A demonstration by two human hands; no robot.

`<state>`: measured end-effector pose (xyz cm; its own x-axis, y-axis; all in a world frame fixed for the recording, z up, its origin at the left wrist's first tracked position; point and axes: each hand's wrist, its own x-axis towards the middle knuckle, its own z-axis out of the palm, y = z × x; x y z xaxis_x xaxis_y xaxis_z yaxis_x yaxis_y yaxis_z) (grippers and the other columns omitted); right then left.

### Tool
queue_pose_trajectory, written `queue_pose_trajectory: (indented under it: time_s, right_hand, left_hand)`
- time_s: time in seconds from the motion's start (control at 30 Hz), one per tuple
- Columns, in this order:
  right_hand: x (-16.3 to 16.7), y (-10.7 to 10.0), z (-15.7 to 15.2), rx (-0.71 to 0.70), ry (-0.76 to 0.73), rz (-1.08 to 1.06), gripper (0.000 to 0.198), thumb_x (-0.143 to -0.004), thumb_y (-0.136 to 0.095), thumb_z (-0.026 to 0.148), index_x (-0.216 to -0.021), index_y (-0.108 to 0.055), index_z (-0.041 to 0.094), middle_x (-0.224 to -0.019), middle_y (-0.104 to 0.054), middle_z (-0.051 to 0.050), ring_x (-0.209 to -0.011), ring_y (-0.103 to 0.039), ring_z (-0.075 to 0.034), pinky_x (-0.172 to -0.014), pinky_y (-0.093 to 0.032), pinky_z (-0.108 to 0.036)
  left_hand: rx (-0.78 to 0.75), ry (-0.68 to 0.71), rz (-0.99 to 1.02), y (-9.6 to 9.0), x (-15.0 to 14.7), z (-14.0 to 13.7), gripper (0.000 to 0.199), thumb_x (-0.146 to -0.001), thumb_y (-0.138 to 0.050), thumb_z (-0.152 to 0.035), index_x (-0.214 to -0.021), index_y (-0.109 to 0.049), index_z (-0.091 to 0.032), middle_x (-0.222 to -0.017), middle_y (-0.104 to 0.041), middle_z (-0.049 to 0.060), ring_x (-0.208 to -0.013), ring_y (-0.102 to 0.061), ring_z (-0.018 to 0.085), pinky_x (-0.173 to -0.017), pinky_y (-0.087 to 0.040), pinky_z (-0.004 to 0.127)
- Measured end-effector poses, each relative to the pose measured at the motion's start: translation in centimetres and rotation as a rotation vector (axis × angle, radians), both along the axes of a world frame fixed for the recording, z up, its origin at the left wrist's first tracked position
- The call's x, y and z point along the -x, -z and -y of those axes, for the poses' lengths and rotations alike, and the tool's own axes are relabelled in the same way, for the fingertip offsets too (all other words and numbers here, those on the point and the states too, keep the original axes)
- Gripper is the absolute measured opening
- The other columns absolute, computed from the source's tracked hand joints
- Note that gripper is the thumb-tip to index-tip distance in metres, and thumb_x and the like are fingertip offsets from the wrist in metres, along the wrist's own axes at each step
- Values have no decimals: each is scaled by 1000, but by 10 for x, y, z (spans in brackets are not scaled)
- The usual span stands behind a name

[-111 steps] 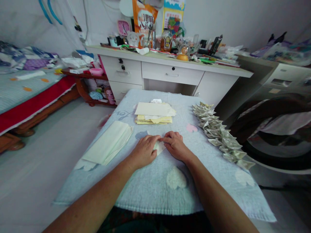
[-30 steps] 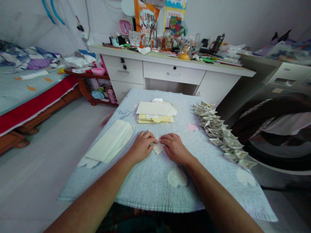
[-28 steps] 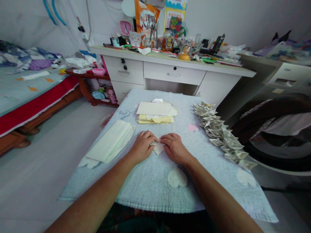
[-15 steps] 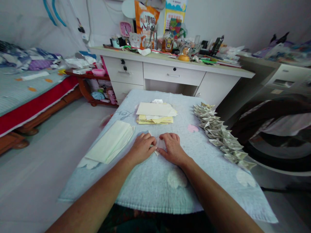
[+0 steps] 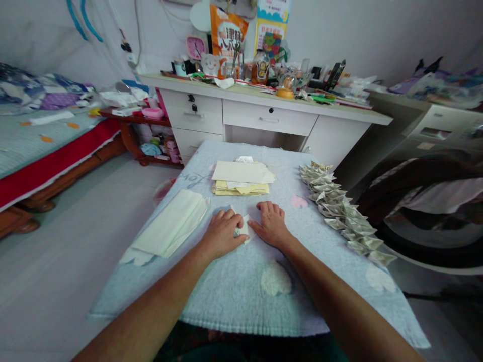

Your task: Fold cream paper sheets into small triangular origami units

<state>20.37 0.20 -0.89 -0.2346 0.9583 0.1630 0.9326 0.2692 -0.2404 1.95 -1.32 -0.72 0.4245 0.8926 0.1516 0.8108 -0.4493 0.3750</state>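
A paper stack (image 5: 241, 172) blocks the way at upper centre before the white desk (image 5: 287, 114), and a row of folded pieces (image 5: 337, 211) walls off the right. A lane of open cloth (image 5: 311, 226) runs between that row and the right hand (image 5: 271, 224). At centre left, a pale sheaf (image 5: 169, 221) leaves the left hand (image 5: 224, 232) only a slim gap, while free cloth spreads between the forearms (image 5: 166, 301) at lower centre.
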Motion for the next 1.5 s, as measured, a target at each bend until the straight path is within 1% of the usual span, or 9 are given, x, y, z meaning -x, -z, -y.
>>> queue_pose_trajectory:
  time_s: [0.3, 0.5, 0.7, 0.83, 1.0, 1.2, 1.33, 1.43, 1.5]
  right_hand:
    - [5, 0, -15, 1, 55, 88, 37, -88, -52, 45, -116, -47, 21, -113, -54, -12, -100, -46, -29, -83, -36, -43]
    - [10, 0, -13, -40, 86, 71, 55, -85, -47, 63, -114, -48, 16, -108, -55, -14, -100, -47, -31, -83, -36, -45]
    - [10, 0, -19, -21, 107, 48, 46, -86, -53, 52, -116, -48, 19, -110, -57, -12, -101, -47, -30, -84, -36, -44]
    - [-2, -1, -16, 33, 39, -19, 43, -91, -47, 48, -122, -46, 18, -114, -57, -12, -101, -48, -28, -85, -36, -43]
    - [-17, -1, -3, 40, -130, -37, 71, -84, -51, 61, -135, -38, 15, -125, -52, -15, -112, -45, -29, -93, -34, -43]
    - [-21, -1, 1, 35, -108, -1, 64, -87, -57, 43, -143, -33, 26, -130, -50, -11, -116, -43, -28, -96, -33, -43]
    - [-22, -1, -1, 41, -90, -31, 63, -86, -57, 33, -144, -31, 26, -128, -50, -11, -114, -44, -27, -96, -33, -41]
    - [-24, -2, 1, 23, -93, -102, 54, -85, -56, 27, -136, -40, 23, -124, -52, -11, -111, -44, -26, -95, -33, -41]
    - [-26, -5, 5, 0, -136, -171, 39, -83, -58, 24, -121, -51, 22, -118, -53, -9, -108, -44, -25, -93, -34, -39]
  left_hand:
    - [-21, 7, 7, 1, 0, 0, 25, -72, -70, -38, -85, -55, -22, -93, -56, 3, -91, -48, 24, -81, -37, 36]
    - [-17, 6, 6, 1, 0, 0, 26, -72, -70, -38, -85, -55, -22, -94, -56, 3, -91, -49, 23, -81, -37, 35]
    - [-12, 7, 20, 1, 1, 1, 25, -73, -70, -38, -85, -55, -22, -94, -55, 3, -92, -49, 24, -82, -37, 36]
    - [-6, 4, 26, 1, 1, 0, 26, -72, -71, -38, -86, -56, -22, -94, -55, 3, -92, -49, 24, -82, -37, 36]
    - [2, 2, 27, 2, 1, -1, 25, -72, -70, -38, -85, -56, -22, -95, -56, 3, -92, -49, 23, -82, -37, 35]
    - [4, 33, 44, 3, 3, -2, 25, -72, -70, -37, -88, -57, -22, -95, -56, 3, -93, -49, 24, -83, -37, 36]
    - [31, 57, 78, 0, 5, -1, 22, -73, -69, -33, -90, -59, -23, -97, -56, 3, -95, -49, 23, -86, -38, 37]
    - [28, 127, 140, -3, 5, 0, 18, -74, -68, -27, -90, -62, -24, -103, -56, 3, -99, -49, 23, -90, -37, 38]
    - [33, 180, 175, -4, 5, -1, 17, -74, -66, -22, -90, -64, -25, -105, -57, 2, -102, -49, 23, -93, -37, 38]
